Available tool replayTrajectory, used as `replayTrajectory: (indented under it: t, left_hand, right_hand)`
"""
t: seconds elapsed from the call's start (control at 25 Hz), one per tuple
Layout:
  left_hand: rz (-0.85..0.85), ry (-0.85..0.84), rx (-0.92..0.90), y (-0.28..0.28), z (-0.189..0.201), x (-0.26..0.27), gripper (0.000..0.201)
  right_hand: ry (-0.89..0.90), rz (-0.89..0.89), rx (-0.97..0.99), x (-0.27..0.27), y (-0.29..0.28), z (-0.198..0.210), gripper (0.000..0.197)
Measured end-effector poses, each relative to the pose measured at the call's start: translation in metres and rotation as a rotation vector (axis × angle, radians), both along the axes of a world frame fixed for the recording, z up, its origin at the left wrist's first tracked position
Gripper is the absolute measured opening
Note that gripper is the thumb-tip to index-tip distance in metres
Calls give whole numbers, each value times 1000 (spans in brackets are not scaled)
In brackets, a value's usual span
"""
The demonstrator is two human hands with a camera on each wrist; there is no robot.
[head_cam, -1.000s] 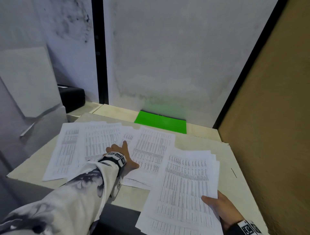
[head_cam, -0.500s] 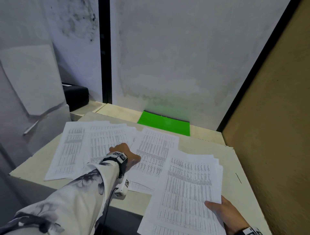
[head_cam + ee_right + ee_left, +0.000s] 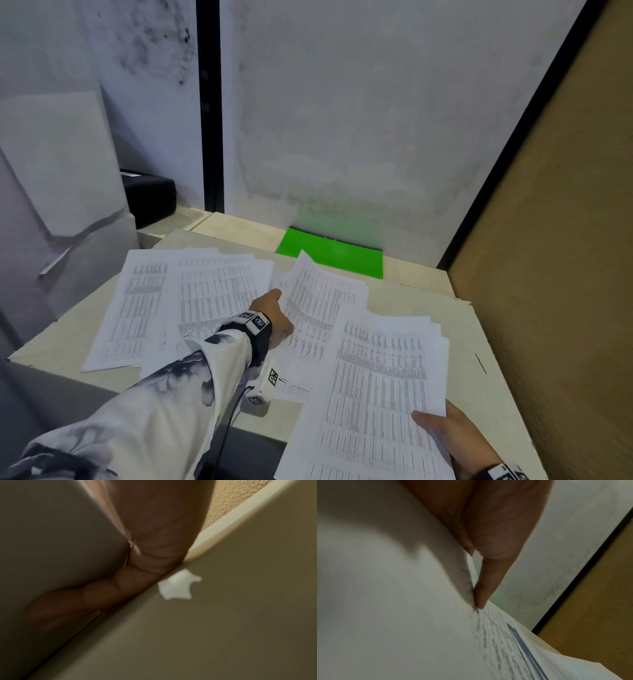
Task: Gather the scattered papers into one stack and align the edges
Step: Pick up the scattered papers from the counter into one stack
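Observation:
Printed white sheets lie spread over a beige table [image 3: 424, 298]. My left hand [image 3: 279, 317] pinches the left edge of a middle sheet [image 3: 320, 305], whose far corner curls up off the table. In the left wrist view the thumb [image 3: 481, 599] presses on that sheet [image 3: 402, 615]. My right hand [image 3: 448, 433] grips a fanned stack of sheets [image 3: 376, 394] at its near right corner, thumb on top. In the right wrist view fingers [image 3: 96, 595] curl under the stack [image 3: 51, 547]. More loose sheets [image 3: 178, 301] overlap at the left.
A green sheet [image 3: 337, 255] lies at the table's back edge against the grey wall. A black box [image 3: 150, 198] stands at the back left. A brown textured wall [image 3: 555, 274] closes the right side. A grey panel [image 3: 61, 164] leans at the left.
My left hand moved from lying flat on the papers to taking hold of the middle sheet's edge and lifting it, so its far corner now curls up. The right hand kept its hold.

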State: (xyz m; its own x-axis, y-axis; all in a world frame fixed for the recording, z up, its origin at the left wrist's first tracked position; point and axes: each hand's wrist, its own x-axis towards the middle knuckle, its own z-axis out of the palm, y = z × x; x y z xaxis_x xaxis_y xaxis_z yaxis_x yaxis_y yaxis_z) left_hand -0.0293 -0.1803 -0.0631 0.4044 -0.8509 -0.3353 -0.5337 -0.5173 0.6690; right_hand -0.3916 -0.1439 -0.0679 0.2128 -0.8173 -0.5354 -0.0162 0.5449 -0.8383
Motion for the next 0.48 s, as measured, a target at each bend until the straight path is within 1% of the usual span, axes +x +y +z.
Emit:
replayTrajectory:
  t: [0.04, 0.12, 0.16, 0.24, 0.28, 0.32, 0.36, 0.4, 0.44, 0.48]
  left_hand:
    - [-33, -28, -31, 1, 4, 0, 77]
    - [-76, -71, -113, 4, 28, 4, 67]
    - [-83, -70, -174, 6, 45, 6, 62]
    - [-135, -125, -335, 12, 92, 11, 46]
    - [-170, -162, -426, 17, 118, 11, 41]
    - [-203, -172, -523, 21, 141, 9, 41]
    - [-234, -133, -623, 26, 165, 3, 44]
    - [-253, -21, -712, 32, 183, -4, 47]
    - [-263, 159, -782, 37, 197, -12, 49]
    - [-267, 372, -817, 41, 206, -19, 49]
  right_hand:
    - [4, 4, 5, 0, 1, 0, 48]
    - [-1, -8, 3, 2, 1, 1, 55]
    - [-14, -22, 5, 2, 0, 0, 57]
    - [-27, -38, 37, 3, -1, 1, 51]
    - [-24, -33, 43, 2, -2, 2, 48]
    - [-21, -21, 38, 2, -3, -1, 47]
    - [-22, -12, 24, 2, -4, -1, 47]
    - [-24, -15, 27, 1, -3, -2, 47]
    - [-38, -7, 34, 1, -1, -1, 48]
    - [-40, -8, 47, 1, -2, -4, 48]
